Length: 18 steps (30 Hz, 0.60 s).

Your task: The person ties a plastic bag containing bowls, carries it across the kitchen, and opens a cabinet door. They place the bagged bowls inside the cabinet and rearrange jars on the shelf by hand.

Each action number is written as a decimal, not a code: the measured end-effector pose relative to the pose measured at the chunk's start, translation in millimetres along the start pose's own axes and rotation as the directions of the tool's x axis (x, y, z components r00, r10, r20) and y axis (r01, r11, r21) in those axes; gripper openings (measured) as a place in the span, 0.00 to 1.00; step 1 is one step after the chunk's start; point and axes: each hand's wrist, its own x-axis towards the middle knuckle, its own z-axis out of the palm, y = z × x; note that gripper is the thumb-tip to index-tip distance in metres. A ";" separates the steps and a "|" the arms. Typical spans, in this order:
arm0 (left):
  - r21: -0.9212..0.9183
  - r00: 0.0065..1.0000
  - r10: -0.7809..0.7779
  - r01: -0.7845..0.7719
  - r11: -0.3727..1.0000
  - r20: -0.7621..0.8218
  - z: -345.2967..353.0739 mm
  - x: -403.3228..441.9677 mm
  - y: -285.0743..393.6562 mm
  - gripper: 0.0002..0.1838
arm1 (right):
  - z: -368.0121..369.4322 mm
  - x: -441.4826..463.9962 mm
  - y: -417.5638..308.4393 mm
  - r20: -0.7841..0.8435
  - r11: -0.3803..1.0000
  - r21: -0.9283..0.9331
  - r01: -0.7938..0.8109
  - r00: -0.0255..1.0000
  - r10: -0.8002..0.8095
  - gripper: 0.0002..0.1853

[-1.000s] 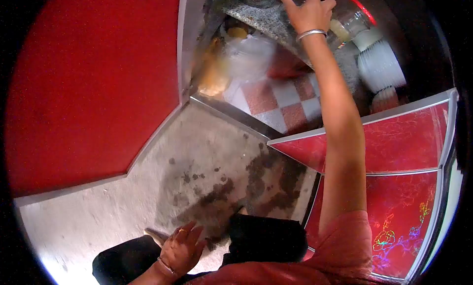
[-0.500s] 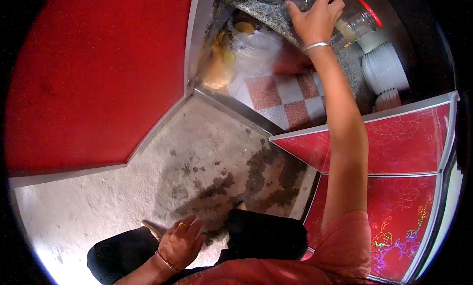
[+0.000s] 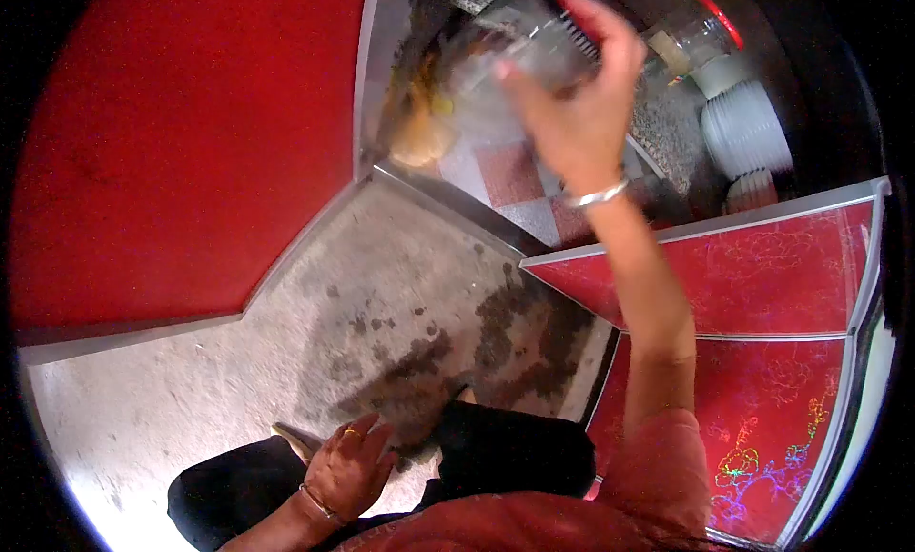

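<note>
My right hand (image 3: 581, 123) reaches into the open cupboard, blurred by motion, with thumb and fingers curved round a clear glass jar (image 3: 534, 51). The jar appears tilted, with a dark red part by my fingertips. It is held above the checkered cupboard floor (image 3: 510, 175). Low in the view, my left hand (image 3: 351, 468) hangs near my knee, its fingers loosely apart and nothing in it.
Another glass jar with a red lid (image 3: 715, 32) stands on the speckled stone shelf (image 3: 667, 123), beside stacked white bowls (image 3: 746, 128). Red cupboard doors stand open at left (image 3: 191, 152) and right (image 3: 753, 276). Dark wet patches mark the concrete floor (image 3: 315, 295).
My right hand has drawn the jar off the stone shelf, moving left and toward me. My left hand has stayed in place.
</note>
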 end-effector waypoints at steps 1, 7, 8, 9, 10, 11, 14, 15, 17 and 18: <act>-0.017 1.000 -0.017 0.017 1.000 0.002 -0.2 0.2 0.8 0.20 | 4.7 -16.3 -0.5 0.051 0.980 0.194 -0.040 0.998 0.031 0.30; -0.089 0.994 -0.105 0.107 0.990 0.021 -12.0 3.4 11.5 0.20 | 29.2 -81.8 21.5 0.505 0.258 0.575 -0.777 0.584 0.635 0.32; -0.082 0.997 -0.082 0.083 0.993 0.010 -6.9 0.7 6.1 0.20 | 35.4 -86.6 37.1 0.467 0.241 0.567 -0.788 0.548 0.695 0.32; -0.075 0.998 -0.060 0.060 0.995 -0.002 -3.5 -0.4 3.4 0.20 | 42.0 -90.3 60.5 0.426 0.223 0.560 -0.798 0.508 0.749 0.32; -0.090 0.996 -0.093 0.093 0.992 0.007 -5.0 0.7 4.8 0.20 | 48.1 -93.4 85.5 0.382 0.204 0.555 -0.807 0.465 0.798 0.32; -0.105 0.992 -0.126 0.127 0.986 0.015 -9.4 2.4 7.7 0.20 | 52.2 -95.0 112.5 0.380 0.165 0.573 -0.803 0.439 0.814 0.31; -0.144 0.979 -0.200 0.203 0.969 0.029 -19.4 4.4 15.3 0.20 | 59.2 -63.8 136.9 0.269 0.164 0.566 -0.808 0.369 0.890 0.24; -0.156 0.975 -0.221 0.223 0.962 0.031 -21.3 5.3 16.2 0.20 | 65.1 -58.0 152.6 0.222 0.177 0.562 -0.808 0.353 0.909 0.21; -0.146 0.966 -0.253 0.258 0.955 0.048 -20.0 2.7 15.3 0.21 | 76.4 -46.6 188.2 0.118 0.204 0.552 -0.809 0.318 0.941 0.18; -0.140 0.962 -0.269 0.273 0.952 0.053 -18.7 1.4 15.3 0.21 | 80.3 -44.2 200.9 0.096 0.213 0.548 -0.809 0.314 0.945 0.18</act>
